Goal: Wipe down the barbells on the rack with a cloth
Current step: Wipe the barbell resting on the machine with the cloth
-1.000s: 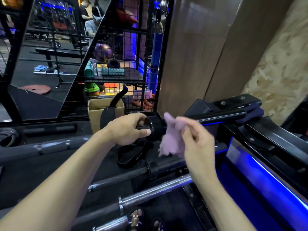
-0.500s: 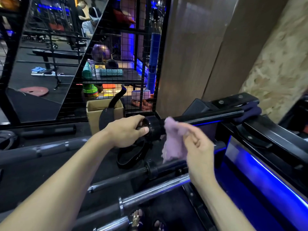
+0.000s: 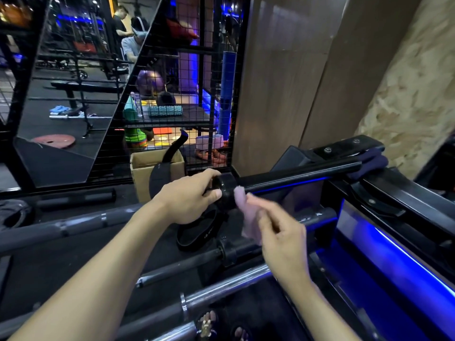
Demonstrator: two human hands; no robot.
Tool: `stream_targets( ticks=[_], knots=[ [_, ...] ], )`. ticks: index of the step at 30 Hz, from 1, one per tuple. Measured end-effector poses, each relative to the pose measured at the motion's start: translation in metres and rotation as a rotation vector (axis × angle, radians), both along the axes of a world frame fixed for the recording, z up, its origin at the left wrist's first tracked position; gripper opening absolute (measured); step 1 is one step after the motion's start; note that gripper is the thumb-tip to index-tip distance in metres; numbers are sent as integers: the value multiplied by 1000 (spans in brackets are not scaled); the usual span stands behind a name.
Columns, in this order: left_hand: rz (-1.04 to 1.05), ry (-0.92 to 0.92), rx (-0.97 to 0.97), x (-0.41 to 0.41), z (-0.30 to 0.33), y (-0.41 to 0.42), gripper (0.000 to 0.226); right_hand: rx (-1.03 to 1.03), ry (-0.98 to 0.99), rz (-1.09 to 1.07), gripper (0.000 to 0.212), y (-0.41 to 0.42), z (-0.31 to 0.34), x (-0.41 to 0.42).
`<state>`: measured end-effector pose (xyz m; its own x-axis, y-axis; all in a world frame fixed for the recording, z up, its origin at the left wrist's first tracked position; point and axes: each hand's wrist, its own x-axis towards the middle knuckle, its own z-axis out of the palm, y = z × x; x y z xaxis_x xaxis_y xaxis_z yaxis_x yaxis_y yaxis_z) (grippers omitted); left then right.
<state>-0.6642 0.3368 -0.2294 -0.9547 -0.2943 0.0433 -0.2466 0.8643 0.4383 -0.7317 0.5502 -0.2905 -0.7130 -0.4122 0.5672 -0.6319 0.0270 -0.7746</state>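
Motion-blurred cloth (grip unclear), barbell shaft behind left hand

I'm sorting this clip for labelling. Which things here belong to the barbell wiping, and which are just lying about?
Part of the job:
- black barbell, left hand holding its collar
- pink cloth, pinched in the right hand
- chrome barbell lower on the rack

Just lying about:
- cardboard box
- black belt
- red weight plate

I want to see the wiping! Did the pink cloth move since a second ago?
Yes. The cloth has slid left along the black bar, up against its collar.
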Motion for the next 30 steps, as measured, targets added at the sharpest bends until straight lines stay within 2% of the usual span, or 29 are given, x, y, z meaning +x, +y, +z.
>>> stream_targets(
  ticks=[3,5,8,11,13,15,17,20,22,24,27,30],
  knots=[
    [18,-4,7,-2,-1,1,40,-77,67,-102,34,-15,44,-9],
    [19,-29,8,-3,0,0,34,-21,140,-31,31,-38,57,-11],
    [12,-79,40,-6,1,-3,29,92,264,108,33,-55,29,-3],
    [19,-122,24,-7,1,-5,46,46,207,139,33,-30,-8,3],
    [30,-159,1,-9,1,-5,55,133,147,165,29,-12,-27,7],
    [30,-163,-14,-7,2,-1,62,177,-21,129,30,0,-37,5],
    [8,-36,-12,-2,2,3,60,64,-134,2,32,2,-25,-1],
    [3,177,7,4,-4,8,37,-192,-195,-87,31,-6,23,-14],
    [16,151,-20,4,-4,8,30,-282,-125,-50,30,-17,52,-19],
    [17,95,-44,2,-2,5,33,-203,22,16,29,-31,56,-21],
    [-16,67,-53,2,-3,-1,26,32,251,96,27,-44,22,-12],
    [-16,85,-63,2,-5,3,40,10,294,81,26,-36,-11,-4]
  ],
)
